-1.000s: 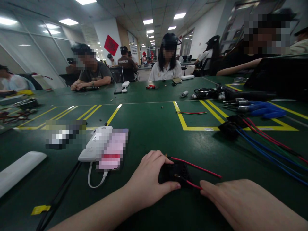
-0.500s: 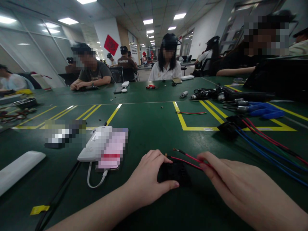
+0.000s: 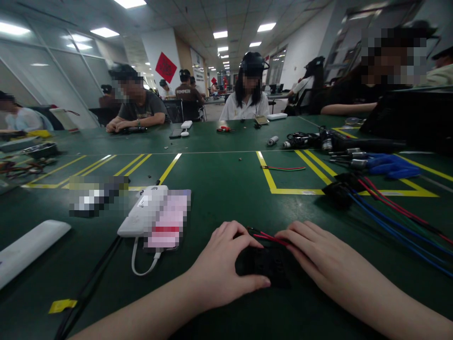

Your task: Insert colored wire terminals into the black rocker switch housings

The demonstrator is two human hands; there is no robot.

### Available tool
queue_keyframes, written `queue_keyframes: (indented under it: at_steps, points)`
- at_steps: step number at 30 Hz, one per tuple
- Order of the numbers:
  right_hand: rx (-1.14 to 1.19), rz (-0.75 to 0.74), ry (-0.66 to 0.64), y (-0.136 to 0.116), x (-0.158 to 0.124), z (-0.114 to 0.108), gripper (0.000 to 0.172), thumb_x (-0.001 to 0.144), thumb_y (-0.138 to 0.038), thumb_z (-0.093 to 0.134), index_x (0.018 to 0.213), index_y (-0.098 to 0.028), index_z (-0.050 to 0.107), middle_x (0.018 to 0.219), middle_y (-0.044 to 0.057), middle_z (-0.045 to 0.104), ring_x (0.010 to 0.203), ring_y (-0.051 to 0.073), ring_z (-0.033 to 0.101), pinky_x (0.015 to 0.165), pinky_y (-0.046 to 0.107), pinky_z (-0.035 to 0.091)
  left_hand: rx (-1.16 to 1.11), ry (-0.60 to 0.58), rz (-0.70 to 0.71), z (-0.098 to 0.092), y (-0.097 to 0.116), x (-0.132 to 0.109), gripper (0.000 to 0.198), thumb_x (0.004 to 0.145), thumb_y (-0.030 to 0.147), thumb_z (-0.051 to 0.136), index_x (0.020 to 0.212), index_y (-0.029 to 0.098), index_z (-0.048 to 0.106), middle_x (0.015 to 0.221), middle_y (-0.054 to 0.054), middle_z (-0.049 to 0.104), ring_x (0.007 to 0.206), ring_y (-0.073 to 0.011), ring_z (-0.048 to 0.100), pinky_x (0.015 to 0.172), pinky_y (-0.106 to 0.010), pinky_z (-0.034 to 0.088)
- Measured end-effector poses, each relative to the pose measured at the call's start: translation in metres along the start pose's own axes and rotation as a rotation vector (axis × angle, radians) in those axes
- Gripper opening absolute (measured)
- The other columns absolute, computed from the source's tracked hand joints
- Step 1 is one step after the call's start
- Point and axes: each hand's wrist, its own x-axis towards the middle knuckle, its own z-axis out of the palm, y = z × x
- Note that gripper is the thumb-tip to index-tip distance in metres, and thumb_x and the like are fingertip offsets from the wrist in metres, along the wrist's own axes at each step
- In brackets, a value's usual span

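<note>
A small black block with thin red wires lies on the green table near me. My left hand curls round its left side, thumb under its front edge and fingers over the back. From the right, my right hand rests on the block with the fingers pressed together over the red wires.
A white power bank with a cable lies to the left, next to a white bar. Red and blue cables with black plugs and blue-handled tools lie to the right. Several people sit at the table's far side.
My right hand has moved left and forward, gathering the red wires in over the black block. My left hand has kept its hold.
</note>
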Motion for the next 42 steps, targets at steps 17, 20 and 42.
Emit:
queue_keyframes:
  at_steps: [17,20,42]
  points:
    - [0.015,-0.224,-0.001,-0.035,0.007,-0.012,0.046,0.095,-0.001,0.047,0.123,-0.026,0.074,0.111,0.008,0.08,0.091,0.021,0.081,0.071,0.03,0.067,0.125,0.139,-0.082,0.0,-0.004,0.004,0.049,0.101,0.035,0.072,0.147,0.019,0.074,0.129,-0.012,0.072,0.13,-0.0381,0.062,0.118,-0.061,0.048]
    - [-0.057,-0.194,0.102,-0.032,0.003,-0.004,0.051,0.102,-0.007,0.046,0.145,-0.023,0.068,0.131,0.013,0.08,0.107,0.023,0.083,0.082,0.033,0.07,0.084,0.115,-0.046,-0.002,-0.002,0.003,0.052,0.106,0.04,0.058,0.151,0.019,0.072,0.13,-0.013,0.072,0.13,-0.0372,0.061,0.12,-0.061,0.046]
    - [-0.261,0.019,-0.008,0.061,0.14,0.042,0.045,0.108,-0.045,0.078,0.147,-0.024,0.069,0.148,0.013,0.069,0.12,0.031,0.073,0.098,0.055,0.065,-0.151,0.36,-0.183,0.003,-0.014,0.006,0.046,0.11,0.032,0.044,0.155,0.028,0.057,0.155,-0.015,0.055,0.156,-0.0364,0.047,0.135,-0.067,0.034]
